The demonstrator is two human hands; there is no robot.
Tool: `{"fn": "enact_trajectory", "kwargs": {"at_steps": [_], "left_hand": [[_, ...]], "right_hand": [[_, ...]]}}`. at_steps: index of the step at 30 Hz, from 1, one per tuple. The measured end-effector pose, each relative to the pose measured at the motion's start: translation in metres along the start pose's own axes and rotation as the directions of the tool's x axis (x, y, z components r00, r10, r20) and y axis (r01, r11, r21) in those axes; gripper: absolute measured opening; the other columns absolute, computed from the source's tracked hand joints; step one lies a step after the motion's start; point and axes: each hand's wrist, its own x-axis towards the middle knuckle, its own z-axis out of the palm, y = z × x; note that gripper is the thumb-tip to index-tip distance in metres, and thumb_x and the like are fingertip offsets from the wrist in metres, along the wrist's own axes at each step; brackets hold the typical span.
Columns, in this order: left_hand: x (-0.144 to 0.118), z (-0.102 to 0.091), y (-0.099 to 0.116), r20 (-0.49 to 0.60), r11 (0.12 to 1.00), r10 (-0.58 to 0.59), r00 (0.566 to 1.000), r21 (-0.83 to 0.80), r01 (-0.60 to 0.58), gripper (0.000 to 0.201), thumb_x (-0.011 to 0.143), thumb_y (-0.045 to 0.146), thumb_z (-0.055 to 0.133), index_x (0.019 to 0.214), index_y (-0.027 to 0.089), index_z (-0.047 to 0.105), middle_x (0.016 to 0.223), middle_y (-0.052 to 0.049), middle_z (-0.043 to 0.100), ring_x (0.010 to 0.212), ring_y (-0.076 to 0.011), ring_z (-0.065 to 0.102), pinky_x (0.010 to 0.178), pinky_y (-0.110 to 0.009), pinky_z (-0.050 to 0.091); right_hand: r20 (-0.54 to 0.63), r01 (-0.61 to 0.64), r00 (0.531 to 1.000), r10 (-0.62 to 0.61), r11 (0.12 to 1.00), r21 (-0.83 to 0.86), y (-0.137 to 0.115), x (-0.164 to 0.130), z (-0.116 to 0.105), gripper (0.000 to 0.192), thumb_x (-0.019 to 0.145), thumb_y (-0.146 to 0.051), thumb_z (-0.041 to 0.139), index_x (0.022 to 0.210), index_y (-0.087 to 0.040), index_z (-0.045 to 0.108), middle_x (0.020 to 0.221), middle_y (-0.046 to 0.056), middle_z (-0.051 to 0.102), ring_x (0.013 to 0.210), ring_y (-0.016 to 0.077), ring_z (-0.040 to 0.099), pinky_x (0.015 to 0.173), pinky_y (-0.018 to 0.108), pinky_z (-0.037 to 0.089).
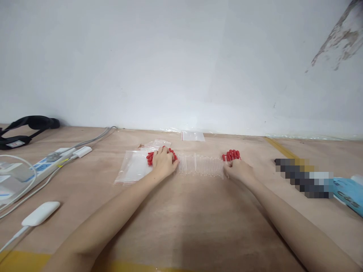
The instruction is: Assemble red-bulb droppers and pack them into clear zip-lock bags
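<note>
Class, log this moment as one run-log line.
left hand: over red pieces | right hand: at red cluster | between hands: row of thin clear pieces

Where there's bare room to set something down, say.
Bare brown surface lies between both forearms, nearer than the clear strips. Another patch separates the right hand from the pixelated object. Left is crowded: power strip, cables.

Legible wording: none. Blue packet, right edge: large rounded characters on the front, blurred and partly folded (reading uncertain). White label on the black strap-like item, far left: small marks with a reddish tint, too fine to read. Power strip, left: blue panels about the sockets, any print there too small to tell. Dark item, right: pixelated (any marking on it hidden).
</note>
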Motion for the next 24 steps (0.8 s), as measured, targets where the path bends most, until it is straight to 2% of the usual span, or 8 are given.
{"fn": "enact_trajectory", "kwargs": {"at_steps": [6,8,10,13,15,20,22,24], "left_hand": [[0.008,0.01,0.008,0.022,0.997,-0.082,0.996,0.014,0.082,0.026,0.072,0.037,0.056,0.056,0.016,0.061,0.079,-0.012,0.054,0.086,-0.0301,0.045,0.076,-0.044,0.033],[0.005,0.004,0.01,-0.016,0.995,-0.09,0.996,-0.046,0.089,0.023,0.073,0.033,0.054,0.058,0.016,0.061,0.08,-0.011,0.054,0.085,-0.0287,0.045,0.075,-0.044,0.034],[-0.004,-0.006,0.012,-0.047,0.99,-0.043,0.998,-0.134,0.036,0.018,0.073,0.029,0.053,0.064,0.017,0.061,0.081,-0.009,0.053,0.084,-0.0264,0.045,0.074,-0.041,0.036],[-0.027,-0.021,0.013,-0.017,0.956,0.144,0.989,-0.256,-0.144,0.012,0.074,0.026,0.051,0.073,0.017,0.06,0.084,-0.006,0.052,0.084,-0.0224,0.046,0.075,-0.037,0.038],[-0.043,-0.027,0.013,0.043,0.931,0.23,0.972,-0.3,-0.208,0.01,0.074,0.025,0.052,0.073,0.017,0.058,0.085,-0.006,0.052,0.083,-0.021,0.046,0.073,-0.035,0.04],[-0.068,-0.028,0.014,0.116,0.91,0.218,0.969,-0.384,-0.159,0.011,0.076,0.025,0.052,0.082,0.017,0.057,0.082,-0.005,0.051,0.078,-0.0192,0.048,0.069,-0.033,0.042],[-0.069,-0.025,0.017,0.12,0.891,0.211,0.97,-0.432,-0.141,0.017,0.076,0.027,0.053,0.09,0.017,0.057,0.085,-0.005,0.05,0.079,-0.0191,0.049,0.07,-0.033,0.042],[-0.068,-0.02,0.02,0.132,0.86,0.23,0.964,-0.492,-0.137,0.016,0.079,0.027,0.052,0.09,0.018,0.058,0.085,-0.005,0.05,0.079,-0.0178,0.049,0.07,-0.031,0.043]], "right_hand": [[-0.198,0.042,0.98,-0.02,0.993,0.106,-0.011,-0.01,0.002,0.024,0.074,-0.037,0.043,0.067,-0.02,0.057,0.07,0.005,0.063,0.069,0.0218,0.057,0.055,0.029,0.034],[-0.268,0.112,0.961,-0.066,0.981,0.161,-0.016,-0.017,0.006,0.022,0.076,-0.038,0.042,0.071,-0.02,0.055,0.068,0.004,0.062,0.065,0.0194,0.056,0.055,0.028,0.035],[-0.319,0.248,0.932,-0.172,0.945,0.214,-0.021,-0.027,0.009,0.022,0.079,-0.037,0.04,0.074,-0.02,0.053,0.069,0.004,0.061,0.062,0.0172,0.055,0.055,0.027,0.036],[-0.34,0.47,0.859,-0.383,0.853,0.226,-0.028,-0.043,0.014,0.021,0.083,-0.034,0.039,0.078,-0.018,0.053,0.074,0.005,0.062,0.067,0.0167,0.056,0.06,0.027,0.039],[-0.33,0.595,0.789,-0.518,0.779,0.2,-0.032,-0.051,0.021,0.021,0.085,-0.03,0.038,0.083,-0.019,0.054,0.078,0.005,0.063,0.072,0.0172,0.057,0.066,0.029,0.041],[-0.358,0.816,0.567,-0.742,0.566,0.118,-0.037,-0.057,0.04,0.025,0.088,-0.021,0.033,0.101,-0.018,0.055,0.089,0.007,0.064,0.08,0.0175,0.056,0.076,0.033,0.039],[-0.358,0.839,0.531,-0.768,0.536,0.094,-0.038,-0.058,0.043,0.025,0.088,-0.02,0.034,0.102,-0.016,0.055,0.087,0.008,0.064,0.078,0.0172,0.055,0.075,0.033,0.039],[-0.351,0.842,0.527,-0.774,0.531,0.094,-0.039,-0.06,0.043,0.025,0.088,-0.02,0.035,0.1,-0.016,0.055,0.085,0.008,0.063,0.078,0.017,0.054,0.074,0.032,0.039]]}}
